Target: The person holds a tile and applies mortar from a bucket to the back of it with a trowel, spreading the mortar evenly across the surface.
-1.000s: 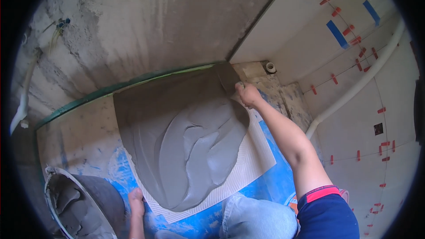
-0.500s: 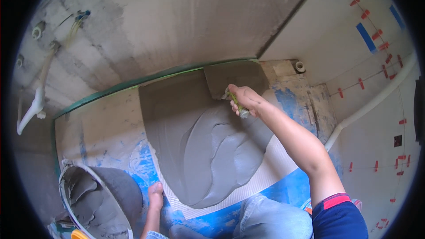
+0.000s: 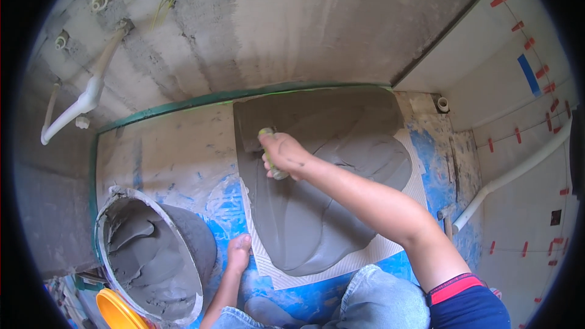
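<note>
My right hand (image 3: 284, 155) is closed round the yellow-green handle of a trowel (image 3: 280, 174). Its blade is grey with paste and barely stands out from the layer beneath it. Under it lies a large tile (image 3: 283, 281), whose ribbed pale surface shows along the near and right edges. Wet grey mortar (image 3: 329, 225) covers most of it, smooth at the far side and in thick folds toward me. By the tile's near left edge, my left hand (image 3: 239, 252) is low and closed, thumb uppermost. The other fingers are mostly hidden, and I cannot make out what they hold.
To the left stands a bucket (image 3: 204, 240) of grey mortar, with a yellow-orange container (image 3: 116, 311) beside it. White pipes (image 3: 85, 105) stick out from the far left wall. Another white pipe (image 3: 512, 173) runs along the right side, near a short floor pipe (image 3: 443, 105).
My right hand has swept the trowel leftward over the tile, leaving the far right mortar smoother. My left hand stays by the tile edge. The whole view has shifted.
</note>
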A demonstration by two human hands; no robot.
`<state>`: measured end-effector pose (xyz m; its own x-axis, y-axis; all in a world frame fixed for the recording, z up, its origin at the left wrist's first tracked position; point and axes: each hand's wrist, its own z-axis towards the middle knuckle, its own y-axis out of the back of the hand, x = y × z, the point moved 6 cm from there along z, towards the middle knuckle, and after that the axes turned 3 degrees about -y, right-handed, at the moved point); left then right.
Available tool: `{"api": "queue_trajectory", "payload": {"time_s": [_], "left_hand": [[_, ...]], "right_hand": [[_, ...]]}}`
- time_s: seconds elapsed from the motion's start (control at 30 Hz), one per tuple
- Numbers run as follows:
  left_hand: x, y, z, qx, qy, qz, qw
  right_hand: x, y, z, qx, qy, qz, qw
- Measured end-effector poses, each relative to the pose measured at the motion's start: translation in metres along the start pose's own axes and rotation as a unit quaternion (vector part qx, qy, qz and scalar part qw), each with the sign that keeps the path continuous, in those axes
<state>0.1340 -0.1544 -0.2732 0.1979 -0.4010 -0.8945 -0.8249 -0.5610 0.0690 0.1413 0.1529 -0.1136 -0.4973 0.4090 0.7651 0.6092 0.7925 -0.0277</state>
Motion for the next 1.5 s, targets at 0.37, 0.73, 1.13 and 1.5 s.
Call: {"api": "queue_trajectory", "payload": {"time_s": [0.37,0.73,1.13,1.5], "left_hand": [[0.010,0.003,0.000,0.000,0.023,-0.005,1.000],[0.011,0.003,0.000,0.006,0.024,-0.005,1.000],[0.001,-0.005,0.001,0.005,0.010,0.041,0.999],[-0.003,-0.006,0.002,-0.002,0.033,-0.006,0.999]], "right_hand": [[-0.018,0.092,-0.034,-0.242,0.037,-0.330,0.911],[-0.033,0.036,-0.024,-0.044,0.022,0.126,0.991],[0.021,-0.016,0.028,-0.064,0.108,-0.375,0.918],[-0.003,0.011,-0.055,0.026,0.030,-0.162,0.986]]}}
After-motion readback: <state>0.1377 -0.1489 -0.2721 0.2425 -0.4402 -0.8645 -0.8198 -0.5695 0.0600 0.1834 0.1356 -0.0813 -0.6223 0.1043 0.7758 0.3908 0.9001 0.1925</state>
